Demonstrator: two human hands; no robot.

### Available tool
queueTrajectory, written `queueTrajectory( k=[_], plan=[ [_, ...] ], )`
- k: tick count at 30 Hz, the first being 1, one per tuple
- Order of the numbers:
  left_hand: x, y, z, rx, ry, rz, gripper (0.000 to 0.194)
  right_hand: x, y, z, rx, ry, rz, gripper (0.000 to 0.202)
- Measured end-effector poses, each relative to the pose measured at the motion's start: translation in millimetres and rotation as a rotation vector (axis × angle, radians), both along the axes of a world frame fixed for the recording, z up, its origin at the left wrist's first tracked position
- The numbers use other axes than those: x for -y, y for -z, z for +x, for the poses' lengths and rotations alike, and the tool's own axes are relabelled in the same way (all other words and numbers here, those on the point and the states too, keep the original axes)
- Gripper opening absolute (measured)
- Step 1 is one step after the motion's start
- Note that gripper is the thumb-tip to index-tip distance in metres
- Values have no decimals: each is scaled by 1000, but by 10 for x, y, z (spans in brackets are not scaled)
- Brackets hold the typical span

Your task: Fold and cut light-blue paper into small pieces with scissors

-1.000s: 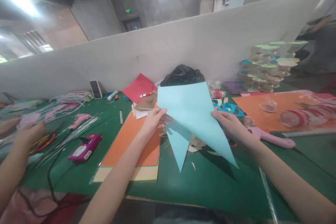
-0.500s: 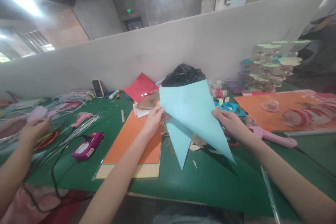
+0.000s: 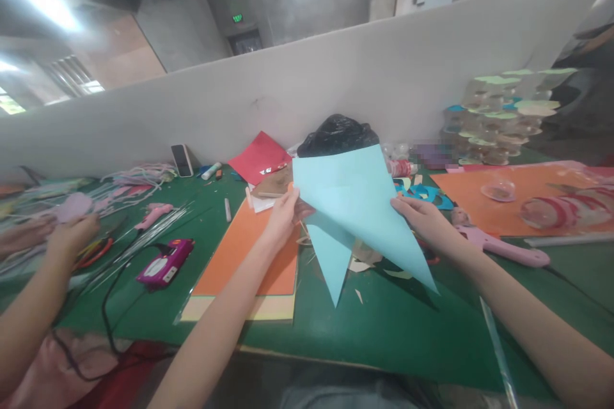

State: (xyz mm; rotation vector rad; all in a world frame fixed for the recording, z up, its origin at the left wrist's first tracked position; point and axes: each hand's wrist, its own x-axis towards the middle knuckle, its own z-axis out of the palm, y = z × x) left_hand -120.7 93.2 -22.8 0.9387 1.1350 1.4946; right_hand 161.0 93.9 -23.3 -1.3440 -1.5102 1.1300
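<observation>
While a tabletop (image 3: 326, 332) spreads beneath, a blue sheet (image 3: 350, 198) is held above its middle, two pointed corners drooping. Orange paper (image 3: 283, 275) lies left of it, and a black bag (image 3: 338, 135) sits behind. The left hand (image 3: 283, 214) pinches the sheet's left edge between thumb and fingers; the right hand (image 3: 419, 214) has its fingers closed on the opposite edge. Near that hand rests a glue gun (image 3: 515, 251); small scraps (image 3: 359, 265) lie below.

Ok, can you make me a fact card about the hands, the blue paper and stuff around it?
Left hand: pinches the left edge of the light-blue paper
Right hand: pinches its right edge
Paper: two pointed tips hanging down
Below: green table
Behind: black plastic bag
Left side: orange sheets
Right side: pink glue gun
Another person's hand: far left, at a pale purple piece
</observation>
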Motion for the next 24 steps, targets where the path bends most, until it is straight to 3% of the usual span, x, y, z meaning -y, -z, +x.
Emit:
queueTrajectory(
  k=[9, 17, 24],
  plan=[
    [122, 25, 146, -15, 160, -50, 32, -14, 74, -26, 3, -59, -6, 49],
    [159, 19, 183, -19, 157, -68, 29, -28, 122, -37, -29, -36, -14, 49],
    [222, 4, 320, 28, 252, -134, 25, -37, 173, -52, -32, 2, -24, 41]
  ],
)
